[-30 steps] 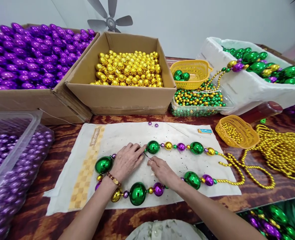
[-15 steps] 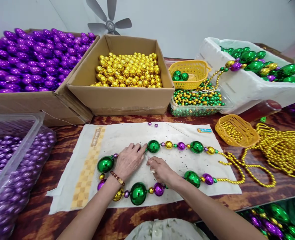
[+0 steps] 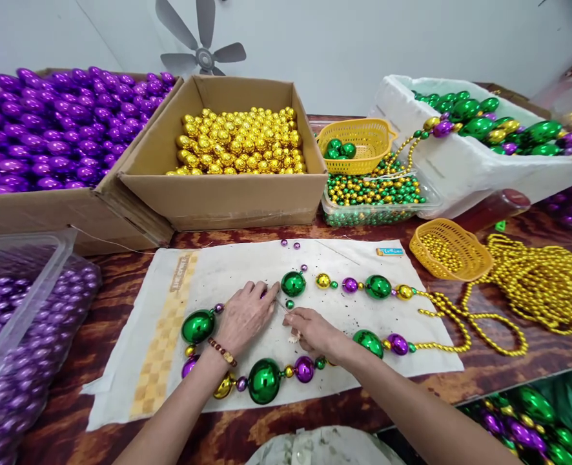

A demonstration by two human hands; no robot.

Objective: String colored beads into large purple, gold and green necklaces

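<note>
At mid-frame, the right hand (image 3: 311,330) pinches a slender needle-like tool (image 3: 282,305); the left hand (image 3: 247,315) lies loosely curled, any grip hidden, near a green ball bead (image 3: 293,284) on the white towel (image 3: 232,266). One stray brush could send that round, seemingly loose bead rolling.

Left fingers (image 3: 270,300) extend palm-down; right fingers (image 3: 296,316) curl into a pinch.

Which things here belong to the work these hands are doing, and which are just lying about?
Apparently in the job:
- left hand and right hand
- thin tool, right hand
- beads on the towel
- towel, underneath

Seemingly just about:
- fan
- reddish jar, on its side
</note>
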